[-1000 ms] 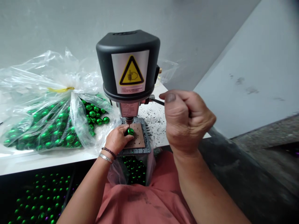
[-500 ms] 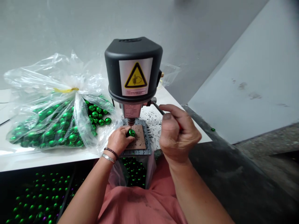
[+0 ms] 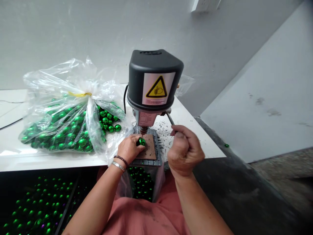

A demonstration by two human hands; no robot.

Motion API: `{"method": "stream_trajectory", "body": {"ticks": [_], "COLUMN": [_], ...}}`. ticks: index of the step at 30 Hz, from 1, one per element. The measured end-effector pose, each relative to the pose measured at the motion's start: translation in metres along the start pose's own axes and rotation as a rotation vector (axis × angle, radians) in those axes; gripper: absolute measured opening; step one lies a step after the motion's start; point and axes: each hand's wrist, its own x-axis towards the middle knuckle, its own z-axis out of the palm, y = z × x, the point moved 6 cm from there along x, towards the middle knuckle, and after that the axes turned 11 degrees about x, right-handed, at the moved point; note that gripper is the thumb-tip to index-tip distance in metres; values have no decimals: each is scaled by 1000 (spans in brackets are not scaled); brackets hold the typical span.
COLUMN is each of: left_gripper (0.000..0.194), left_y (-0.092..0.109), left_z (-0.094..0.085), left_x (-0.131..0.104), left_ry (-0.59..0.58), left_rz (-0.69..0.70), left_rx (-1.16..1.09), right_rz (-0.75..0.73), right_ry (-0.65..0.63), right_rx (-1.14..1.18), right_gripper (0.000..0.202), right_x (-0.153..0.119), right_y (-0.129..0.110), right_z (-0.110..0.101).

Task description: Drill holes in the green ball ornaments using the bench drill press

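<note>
Head view: my left hand [image 3: 130, 148] has its thumb and fingers clamped on a shiny green ball [image 3: 142, 141] — it sits on the brown board [image 3: 149, 149], right under the drill press [image 3: 154, 81] — while my right hand [image 3: 184, 150] is closed around the lever [image 3: 170, 119].

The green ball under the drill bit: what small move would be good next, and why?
Perhaps the left hand could slide its fingertips slightly lower on the green ball, since they sit very close to the drill bit while the right hand grips the lever.
</note>
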Motion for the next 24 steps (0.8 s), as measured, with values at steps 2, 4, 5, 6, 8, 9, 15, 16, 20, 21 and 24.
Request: {"method": "stream_trajectory", "body": {"ticks": [2, 4, 5, 6, 8, 9, 15, 16, 20, 21, 24], "left_gripper": [24, 29, 30, 31, 29, 28, 46, 44, 45, 45, 30], "left_y": [-1, -3, -5, -6, -5, -3, 7, 2, -20, -22, -21], "left_z": [0, -1, -3, -5, -9, -10, -11, -10, -5, -3, 0], "left_x": [0, -2, -3, -6, -15, -20, -46, -45, -37, -36, -36], "left_ry": [13, 35, 45, 47, -6, -68, -392, -362, -169, -148, -152], "left_rz": [-6, -31, -49, -61, -28, 25, 203, 129, -220, -278, -365], "left_rx": [1, -3, -6, -12, -54, -95, -469, -520, -890, -1024, -1309], "right_rz": [-51, -46, -50, -23, 9, 29, 50, 49, 54, 50, 38], "right_ry": [43, 2, -13, -68, -100, -109, -104, -108, -126, -129, -127], "right_rx": [-11, -23, -3, 10, 34, 42, 86, 91, 112, 114, 129], "right_gripper": [22, 25, 28, 29, 30, 29, 29, 29, 28, 28, 26], "right_x": [20, 47, 60, 72, 89, 93, 90, 89, 90, 90, 90], "right_y": [-12, -22, -27, -29, -30, -29, -23, -23, -23, -23, -23], "right_z": [3, 12, 16, 22, 29, 30, 31, 31, 31, 31, 31]}}
